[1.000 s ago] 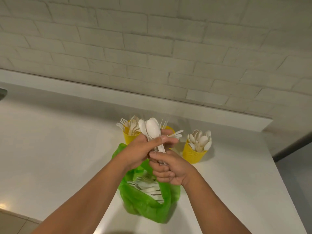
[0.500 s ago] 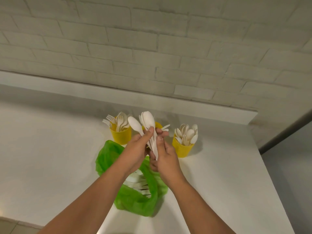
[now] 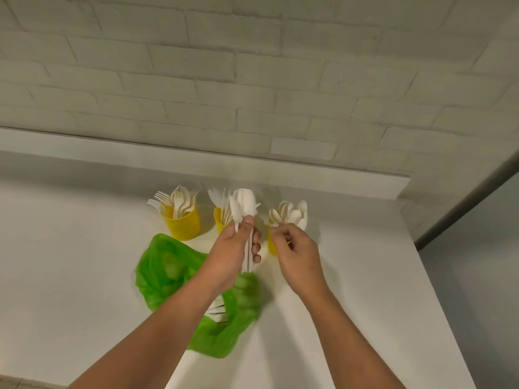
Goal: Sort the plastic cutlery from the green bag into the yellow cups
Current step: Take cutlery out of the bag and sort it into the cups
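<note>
White spoons (image 3: 243,204) held upright between crumpled green bag (image 3: 165,265) and yellow cups (image 3: 182,226).

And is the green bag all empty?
No, a few white cutlery pieces show through the opening of the green bag.

Soft, flat indoor light with a faint yellow-green cast falls evenly over the white counter (image 3: 70,262) and the painted brick wall (image 3: 252,80). The yellow cups (image 3: 184,224) throw pale, diffuse shadows towards the wall. Motion blur smears the spoons (image 3: 245,203) gripped in the left hand (image 3: 233,248) and the right side of the green bag (image 3: 165,265). Wide-angle distortion bows the brick courses at the frame's edges.
</note>
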The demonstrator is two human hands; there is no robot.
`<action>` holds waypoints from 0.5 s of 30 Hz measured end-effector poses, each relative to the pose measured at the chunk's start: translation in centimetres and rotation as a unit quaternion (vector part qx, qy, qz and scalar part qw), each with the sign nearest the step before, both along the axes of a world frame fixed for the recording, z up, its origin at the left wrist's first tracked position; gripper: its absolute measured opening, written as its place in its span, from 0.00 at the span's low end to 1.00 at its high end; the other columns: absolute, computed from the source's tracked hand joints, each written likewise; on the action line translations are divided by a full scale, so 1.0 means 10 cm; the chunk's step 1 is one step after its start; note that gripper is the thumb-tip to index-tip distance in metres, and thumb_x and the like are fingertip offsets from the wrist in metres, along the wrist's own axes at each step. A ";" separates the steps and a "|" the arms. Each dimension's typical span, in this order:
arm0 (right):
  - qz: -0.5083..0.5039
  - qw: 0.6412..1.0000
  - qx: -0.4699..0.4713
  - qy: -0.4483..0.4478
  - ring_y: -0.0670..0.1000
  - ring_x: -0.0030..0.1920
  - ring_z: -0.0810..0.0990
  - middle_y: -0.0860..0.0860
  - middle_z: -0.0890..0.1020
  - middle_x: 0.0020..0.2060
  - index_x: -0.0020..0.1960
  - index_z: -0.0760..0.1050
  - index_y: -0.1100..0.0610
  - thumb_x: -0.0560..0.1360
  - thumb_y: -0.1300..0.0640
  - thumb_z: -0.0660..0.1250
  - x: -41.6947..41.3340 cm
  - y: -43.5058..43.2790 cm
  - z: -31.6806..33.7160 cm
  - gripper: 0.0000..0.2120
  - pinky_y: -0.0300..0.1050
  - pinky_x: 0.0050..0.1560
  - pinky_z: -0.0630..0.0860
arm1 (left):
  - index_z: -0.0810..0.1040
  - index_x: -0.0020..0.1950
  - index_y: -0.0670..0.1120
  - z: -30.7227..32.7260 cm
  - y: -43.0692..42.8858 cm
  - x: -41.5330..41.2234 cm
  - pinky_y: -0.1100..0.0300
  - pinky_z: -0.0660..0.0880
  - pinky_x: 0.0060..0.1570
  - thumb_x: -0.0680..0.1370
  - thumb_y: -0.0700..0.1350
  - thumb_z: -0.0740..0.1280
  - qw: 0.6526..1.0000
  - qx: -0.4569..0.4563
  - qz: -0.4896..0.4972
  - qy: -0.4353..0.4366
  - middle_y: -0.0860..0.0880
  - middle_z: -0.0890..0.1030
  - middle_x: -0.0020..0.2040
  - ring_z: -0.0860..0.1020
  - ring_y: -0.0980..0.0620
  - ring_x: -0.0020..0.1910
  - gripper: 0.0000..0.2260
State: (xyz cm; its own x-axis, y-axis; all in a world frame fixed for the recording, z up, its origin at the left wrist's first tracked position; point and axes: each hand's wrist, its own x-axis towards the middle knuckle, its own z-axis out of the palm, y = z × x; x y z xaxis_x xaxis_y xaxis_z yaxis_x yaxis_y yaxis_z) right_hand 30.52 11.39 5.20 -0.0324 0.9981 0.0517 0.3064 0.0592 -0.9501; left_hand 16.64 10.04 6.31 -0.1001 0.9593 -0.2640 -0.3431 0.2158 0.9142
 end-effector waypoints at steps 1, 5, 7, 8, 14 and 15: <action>0.032 0.998 -0.029 0.044 0.48 0.36 0.78 0.50 0.83 0.38 0.47 0.81 0.51 0.78 0.45 0.68 0.05 0.02 0.07 0.10 0.41 0.40 0.73 | 0.74 0.47 0.44 0.04 -0.02 0.04 0.59 0.68 0.28 0.86 0.53 0.60 0.999 -0.002 -0.037 0.017 0.48 0.72 0.35 0.69 0.53 0.28 0.14; 0.133 0.972 -0.115 0.159 0.47 0.28 0.74 0.53 0.78 0.30 0.50 0.80 0.55 0.80 0.47 0.69 0.14 0.06 0.21 0.11 0.39 0.30 0.70 | 0.74 0.40 0.45 0.12 -0.06 0.21 0.62 0.59 0.26 0.85 0.55 0.60 0.991 -0.007 -0.125 0.050 0.47 0.73 0.32 0.66 0.54 0.25 0.19; 0.108 0.968 -0.114 0.194 0.47 0.27 0.72 0.53 0.75 0.27 0.49 0.79 0.57 0.80 0.49 0.69 0.14 0.07 0.22 0.11 0.39 0.30 0.69 | 0.75 0.40 0.45 0.15 -0.04 0.23 0.63 0.58 0.25 0.85 0.55 0.61 0.991 -0.006 -0.127 0.037 0.45 0.75 0.33 0.65 0.54 0.25 0.19; 0.098 0.967 -0.113 0.205 0.48 0.27 0.71 0.52 0.74 0.27 0.49 0.79 0.57 0.80 0.48 0.68 0.13 0.08 0.19 0.12 0.40 0.30 0.69 | 0.76 0.42 0.44 0.16 -0.02 0.23 0.63 0.58 0.24 0.85 0.55 0.61 0.991 -0.003 -0.128 0.032 0.44 0.76 0.35 0.65 0.53 0.25 0.19; 0.046 0.971 -0.093 0.215 0.46 0.28 0.74 0.49 0.78 0.30 0.51 0.80 0.59 0.80 0.51 0.70 0.10 0.17 0.12 0.11 0.40 0.31 0.72 | 0.81 0.51 0.42 0.16 0.03 0.21 0.63 0.63 0.23 0.85 0.56 0.59 0.990 0.012 -0.125 0.070 0.41 0.79 0.38 0.74 0.48 0.28 0.20; 0.038 0.972 -0.088 0.213 0.46 0.27 0.74 0.49 0.78 0.30 0.49 0.80 0.59 0.80 0.52 0.70 0.09 0.18 0.12 0.10 0.40 0.31 0.73 | 0.81 0.53 0.41 0.15 0.04 0.20 0.62 0.65 0.24 0.85 0.56 0.59 0.989 0.013 -0.127 0.075 0.42 0.80 0.40 0.76 0.47 0.29 0.20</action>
State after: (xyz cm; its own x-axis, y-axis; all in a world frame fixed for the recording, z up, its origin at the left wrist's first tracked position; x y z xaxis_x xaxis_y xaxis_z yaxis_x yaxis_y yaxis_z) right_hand 31.46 13.20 6.36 -0.1189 0.9883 -0.0954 -0.1165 -0.1093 -0.9872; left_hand 18.60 10.41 7.86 0.1091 0.9646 -0.2403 -0.1409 0.2543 0.9568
